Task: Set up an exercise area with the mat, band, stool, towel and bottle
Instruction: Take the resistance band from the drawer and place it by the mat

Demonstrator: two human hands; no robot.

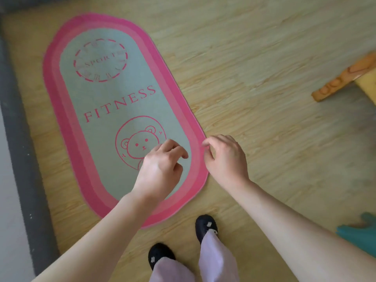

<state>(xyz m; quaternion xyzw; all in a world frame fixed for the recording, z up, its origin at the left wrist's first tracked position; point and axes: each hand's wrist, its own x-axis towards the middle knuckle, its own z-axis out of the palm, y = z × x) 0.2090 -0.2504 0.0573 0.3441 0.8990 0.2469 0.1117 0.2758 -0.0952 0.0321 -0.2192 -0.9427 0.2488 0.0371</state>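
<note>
while the mat (pixel 114 110) lies flat on the floor (pixel 264 58), long axis running away from the feet (pixel 205 225), the right hand (pixel 225 159) curls at its right edge, pinch unclear; left hand (pixel 160 165) loosely curled above.

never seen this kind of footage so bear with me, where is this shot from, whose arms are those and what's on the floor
No machine here: a person wears a wide-angle camera on the head, so the one picture looks down past their own arms. The left hand hangs over the bear drawing on the mat, fingers loosely curled, holding nothing. The right hand has its fingertips at the mat's right edge; whether it pinches it is too blurred to tell. The mat, pink-bordered and printed FITNESS, lies flat on the wooden floor. Cut off at the right: part of a wooden stool and something teal. Below are the person's dark shoes.
</note>
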